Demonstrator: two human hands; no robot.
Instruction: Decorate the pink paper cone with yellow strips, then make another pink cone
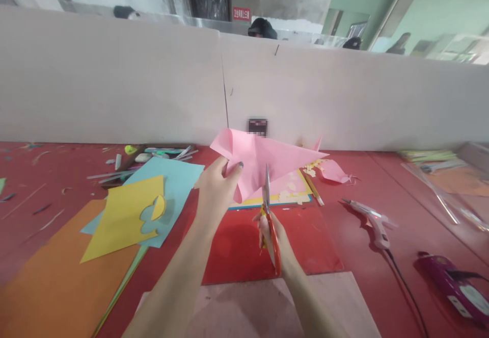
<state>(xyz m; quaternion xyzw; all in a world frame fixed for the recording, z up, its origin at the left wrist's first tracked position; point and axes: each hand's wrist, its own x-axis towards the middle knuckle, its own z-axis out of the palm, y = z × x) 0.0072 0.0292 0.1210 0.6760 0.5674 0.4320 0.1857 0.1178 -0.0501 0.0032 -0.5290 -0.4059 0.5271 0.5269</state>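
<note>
A pink sheet of paper (244,157), curled and partly bent over, is pinched in my left hand (218,187) above the table. My right hand (280,241) grips a pair of scissors (274,246) with red handles. The scissor blades point up and meet the lower edge of the pink paper near its middle. Beneath the paper lie a stack of coloured sheets (301,198) with small cut scraps on top and a glossy red board (244,251).
Yellow paper (118,221) with cut-outs, blue paper (183,175) and orange paper (57,277) overlap at left. A tray of tools (141,159) sits behind them. At right lie a glue gun (376,223), its cord and a purple power strip (454,287). A white partition (153,83) stands behind.
</note>
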